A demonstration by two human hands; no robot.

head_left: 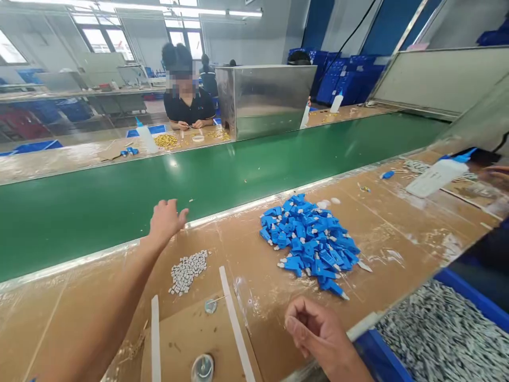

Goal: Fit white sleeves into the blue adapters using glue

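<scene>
My left hand (166, 222) reaches out over the near edge of the green conveyor belt (246, 170), fingers apart and nothing seen in them. Below it on the brown table (222, 329) lies a pile of small grey pieces (188, 271). My right hand (314, 331) hovers by the table's front edge with curled fingers; whatever they may hold is hidden. Just beyond it is a heap of blue plastic parts with whitish tips (310, 239). Between two white strips stand a small round dish with a thin stick (210, 306) and a clear cup (202, 367).
A blue bin (384, 355) of grey pieces stands at the lower right. A white squeeze bottle (437, 176) is near another person's hand (497, 174) at the right. Across the belt, a person (189, 106) sits beside a metal box (274, 101) and yellow pieces (166, 140).
</scene>
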